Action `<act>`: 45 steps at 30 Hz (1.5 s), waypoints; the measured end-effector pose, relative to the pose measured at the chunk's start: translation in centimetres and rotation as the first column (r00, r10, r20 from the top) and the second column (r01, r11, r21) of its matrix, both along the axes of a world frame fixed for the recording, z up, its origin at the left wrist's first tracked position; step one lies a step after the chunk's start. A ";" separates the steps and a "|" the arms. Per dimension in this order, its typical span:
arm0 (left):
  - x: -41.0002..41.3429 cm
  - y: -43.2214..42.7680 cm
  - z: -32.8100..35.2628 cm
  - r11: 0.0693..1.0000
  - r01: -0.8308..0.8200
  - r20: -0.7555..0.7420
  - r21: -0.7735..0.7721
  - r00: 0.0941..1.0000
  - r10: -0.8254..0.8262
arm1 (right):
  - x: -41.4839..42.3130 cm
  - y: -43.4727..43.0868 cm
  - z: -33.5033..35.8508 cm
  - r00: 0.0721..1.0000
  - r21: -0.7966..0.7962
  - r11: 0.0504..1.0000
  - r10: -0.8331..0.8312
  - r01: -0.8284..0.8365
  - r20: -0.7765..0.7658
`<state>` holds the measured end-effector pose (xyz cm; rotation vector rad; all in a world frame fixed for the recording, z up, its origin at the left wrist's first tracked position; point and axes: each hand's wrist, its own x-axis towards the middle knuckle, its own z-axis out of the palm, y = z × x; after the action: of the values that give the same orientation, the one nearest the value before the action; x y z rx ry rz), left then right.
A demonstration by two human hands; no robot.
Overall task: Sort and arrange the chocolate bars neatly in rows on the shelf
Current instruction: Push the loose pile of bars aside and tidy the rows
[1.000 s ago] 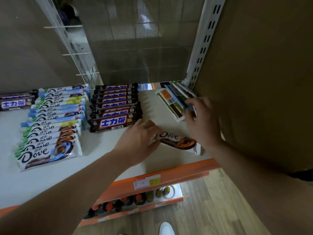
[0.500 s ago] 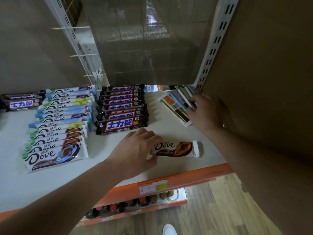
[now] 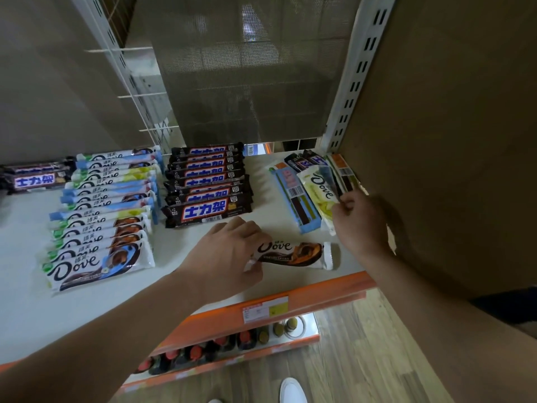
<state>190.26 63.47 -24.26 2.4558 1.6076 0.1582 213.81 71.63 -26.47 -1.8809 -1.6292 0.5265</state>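
- Gripping the left end of an orange-and-brown Dove bar, the left hand has its fingers curled round the wrapper. This bar lies crosswise by itself near the front of the white shelf.
- The right hand, fingers curled, pinches the edge of a pale yellow Dove bar. That bar sits on a loose pile in the shelf's back right corner, where bars lie at mixed angles, some face down.
- On the left of the shelf, a row of Dove bars overlaps from front to back. Just beside it is a row of dark-wrapped bars, and more dark bars lie at the far left.
- Under the orange front edge, a lower shelf holds bottles standing in a line.
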 end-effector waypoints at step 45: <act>-7.5 -6.3 7.5 0.887 -0.279 0.159 0.367 0.959 0.235 | 1.8 -5.3 7.5 0.773 0.163 0.852 0.351 -0.498 0.529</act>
<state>182.80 57.16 -16.80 2.4259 2.0087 0.7044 215.57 66.35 -18.99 -1.4751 -2.3515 -0.0422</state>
